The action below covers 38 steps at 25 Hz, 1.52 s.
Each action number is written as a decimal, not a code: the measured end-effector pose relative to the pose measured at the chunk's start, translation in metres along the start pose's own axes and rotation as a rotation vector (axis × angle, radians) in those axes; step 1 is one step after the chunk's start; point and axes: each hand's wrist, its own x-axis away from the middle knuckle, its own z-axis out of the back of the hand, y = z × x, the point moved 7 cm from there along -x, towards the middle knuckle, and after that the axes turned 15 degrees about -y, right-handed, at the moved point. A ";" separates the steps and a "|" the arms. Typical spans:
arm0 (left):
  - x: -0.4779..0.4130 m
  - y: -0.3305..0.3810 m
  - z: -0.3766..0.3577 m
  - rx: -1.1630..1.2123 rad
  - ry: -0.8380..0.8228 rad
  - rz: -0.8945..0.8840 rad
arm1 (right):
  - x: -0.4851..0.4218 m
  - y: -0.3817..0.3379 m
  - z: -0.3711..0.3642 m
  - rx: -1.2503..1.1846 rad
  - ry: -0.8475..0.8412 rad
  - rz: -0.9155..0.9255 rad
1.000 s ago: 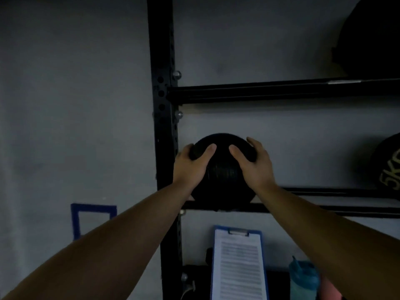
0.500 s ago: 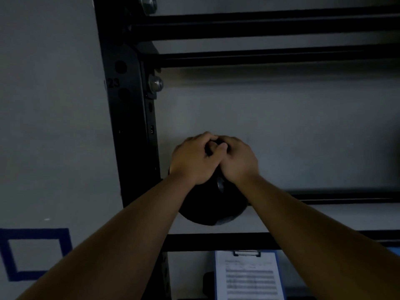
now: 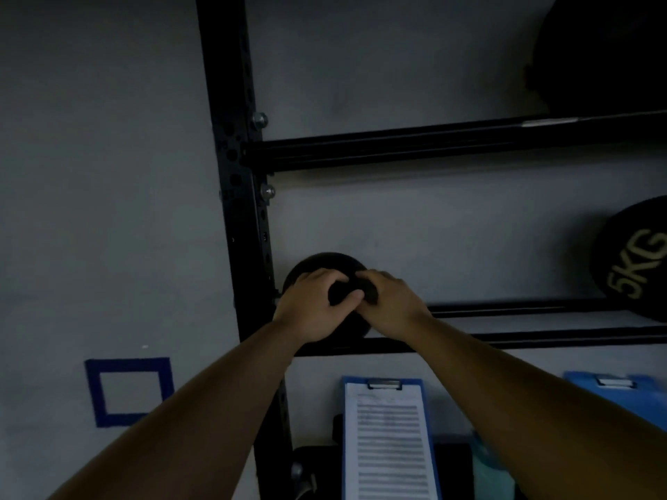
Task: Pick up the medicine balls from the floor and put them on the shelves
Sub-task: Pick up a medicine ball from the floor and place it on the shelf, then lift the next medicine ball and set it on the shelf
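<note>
left hand (image 3: pixel 312 306): palm pressed on upper left of ball (image 3: pixel 326 263), fingers curled over the top, thumb across the front; gripping the ball.
right hand (image 3: pixel 391 301): clamped on upper right of ball, fingertips meeting the left hand's over the centre.
ball: small, black, at far left end of lower shelf (image 3: pixel 541 335), seated on the front rail; whether it also bears on the rear rail, cannot tell. Only top arc and a patch between the hands visible.
left edge: ball just beside the upright (image 3: pixel 240 211), nearly touching; no slack that side.
right room: shelf rails bare from the right hand out to the 5KG ball (image 3: pixel 631 261), which sits well apart at frame edge.
overhead: upper shelf (image 3: pixel 433 147) well above the ball, bare wall (image 3: pixel 415 218) between; dark ball (image 3: pixel 606 55) on it at far right.
below: clipboard (image 3: pixel 388 438) with printed sheet stands under the shelf, between the forearms; second blue clipboard (image 3: pixel 613 391) to its right, part hidden by right arm.
left of upright: plain wall, blue tape square (image 3: pixel 128 391) low down.
light: dim, fine detail lost.
</note>
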 end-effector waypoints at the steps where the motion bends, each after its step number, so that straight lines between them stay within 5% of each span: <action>1: 0.022 0.019 -0.004 -0.029 0.006 0.006 | 0.032 0.000 0.007 -0.001 0.005 -0.005; 12: 0.130 0.241 -0.038 -0.072 -0.119 -0.094 | 0.366 0.040 0.188 0.181 0.197 -0.305; 19: 0.187 0.410 -0.073 -0.062 -0.166 -0.431 | 0.597 0.013 0.246 0.300 0.384 -0.641; 38: 0.551 0.596 -0.232 -0.041 -0.617 -0.840 | 1.049 -0.104 0.054 0.075 0.493 -1.213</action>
